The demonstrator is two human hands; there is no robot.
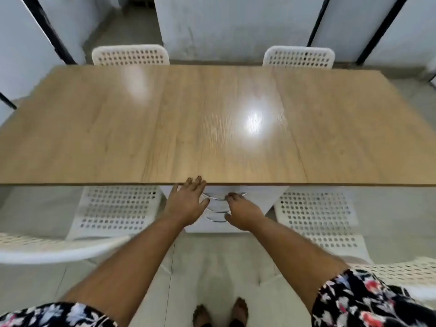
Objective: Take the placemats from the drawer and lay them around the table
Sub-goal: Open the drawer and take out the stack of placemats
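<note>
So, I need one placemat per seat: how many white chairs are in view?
4 clearly: two at the far side, far left chair and far right chair; two tucked at the near side, near left chair and near right chair. Blurred white edges at the frame sides may be more.

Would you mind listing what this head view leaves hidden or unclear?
- Placemats: none visible; the white drawer unit with curved metal handles is shut, contents hidden.
- Drawer unit top: covered by the wooden tabletop's near edge.
- Right hand: fingertips at the top handle; blur hides whether they grip it.
- Left hand: fingertips meet the table edge; contact unclear.
- Near white perforated plastic chairs: motion-blurred.
</note>
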